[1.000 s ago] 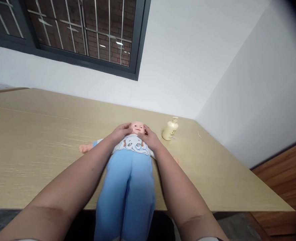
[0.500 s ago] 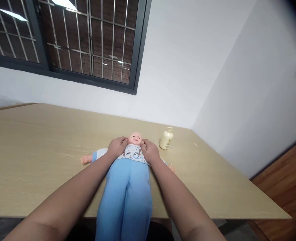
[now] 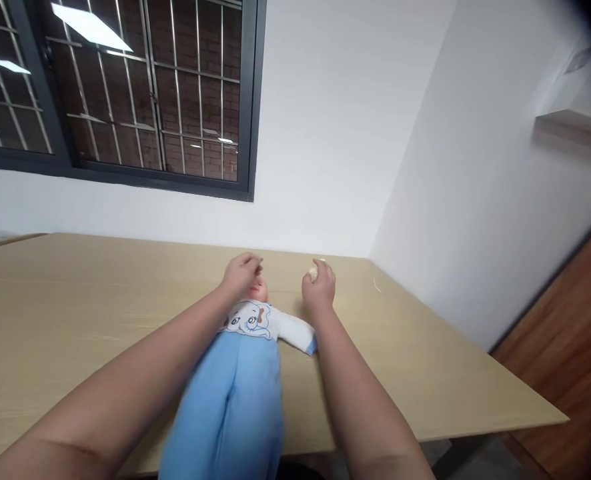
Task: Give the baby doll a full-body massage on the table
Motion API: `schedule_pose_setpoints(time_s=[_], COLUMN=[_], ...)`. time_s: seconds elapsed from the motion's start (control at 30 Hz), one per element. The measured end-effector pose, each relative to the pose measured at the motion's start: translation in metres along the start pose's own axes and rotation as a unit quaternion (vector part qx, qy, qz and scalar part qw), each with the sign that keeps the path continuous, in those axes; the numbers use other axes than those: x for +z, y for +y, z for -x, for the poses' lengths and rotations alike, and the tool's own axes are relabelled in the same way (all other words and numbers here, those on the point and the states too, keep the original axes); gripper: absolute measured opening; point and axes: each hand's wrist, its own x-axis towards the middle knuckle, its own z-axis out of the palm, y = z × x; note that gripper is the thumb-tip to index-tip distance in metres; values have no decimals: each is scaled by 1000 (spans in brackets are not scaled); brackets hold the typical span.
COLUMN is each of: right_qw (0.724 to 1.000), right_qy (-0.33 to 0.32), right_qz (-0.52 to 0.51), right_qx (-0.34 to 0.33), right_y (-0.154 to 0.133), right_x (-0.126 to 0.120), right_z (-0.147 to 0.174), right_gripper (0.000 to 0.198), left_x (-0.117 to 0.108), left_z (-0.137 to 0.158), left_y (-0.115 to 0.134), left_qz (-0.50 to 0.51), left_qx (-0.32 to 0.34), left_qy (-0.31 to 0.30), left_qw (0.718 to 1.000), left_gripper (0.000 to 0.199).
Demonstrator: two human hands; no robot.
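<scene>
A baby doll in blue trousers (image 3: 235, 393) and a white top with an elephant face (image 3: 249, 320) lies on its back, legs toward me. My left hand (image 3: 241, 275) is over the doll's head (image 3: 259, 291), fingers loosely bent and holding nothing; it hides most of the face. Farther right, my right hand (image 3: 319, 288) has its thumb and fingers curved around a cream pump bottle (image 3: 314, 273). Most of the bottle is behind that hand. The doll's sleeve (image 3: 295, 332) reaches out to my right forearm.
The doll lies on a wide light wood table (image 3: 100, 293) whose far edge meets a white wall. A thin yellow strand (image 3: 377, 285) lies toward the right. A barred window (image 3: 150, 93) is at the back left, and a shelf (image 3: 575, 123) juts from the right wall.
Both hands have left the sides of the doll's head and neck. My right hand has gone right to the bottle; my left has risen over the face. The view has turned slightly right.
</scene>
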Motion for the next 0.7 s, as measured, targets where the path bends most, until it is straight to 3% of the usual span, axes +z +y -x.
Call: schedule_pose_setpoints(time_s=[0.13,0.27,0.33,0.53,0.7], right_qw=[996,987,986,985,983], right_qy=[-76,-147,-151,-156,-172], right_qz=[41,54,63,16,4], right_qx=[12,38,32,-70,-60], right_y=[12,22,27,34,39], right_x=[-2,1,-1,-9,-10], right_z=[-27,-40,-41,-41,-43], right_gripper=[66,64,59,52,62], left_x=[59,95,106,126,130], left_z=[-1,4,2,-14,-21], left_y=[14,15,14,8,7], left_qz=[130,206,229,287,336], left_qx=[-123,-223,-253,-291,-288], left_qy=[-98,-151,-155,-143,-148], left_qw=[979,941,927,902,884], left_gripper=[21,22,24,38,46])
